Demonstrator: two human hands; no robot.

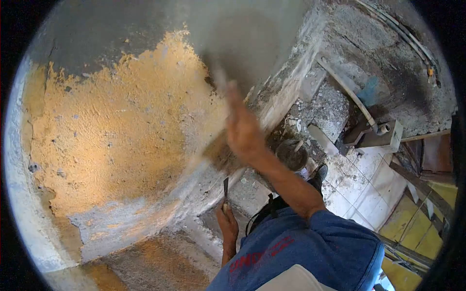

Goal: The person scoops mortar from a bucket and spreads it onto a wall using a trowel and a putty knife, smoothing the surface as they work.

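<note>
My right hand (245,136) reaches up to the wall, closed around a trowel-like tool (221,77) that is smeared by motion. The tool is at the border between wet grey plaster (257,43) and old yellow-orange wall (131,111). Lower down, close to my body, my left hand (227,220) is closed on a putty knife (225,186), its narrow dark blade pointing up. The fingers of both hands show only in part.
A bucket of grey mix (292,154) stands on the floor beside my foot (319,173). Rubble (330,111), a pipe (352,94) and boards (422,189) lie to the right. White floor tiles (366,177) are dirty with debris. Hoses (403,31) run at upper right.
</note>
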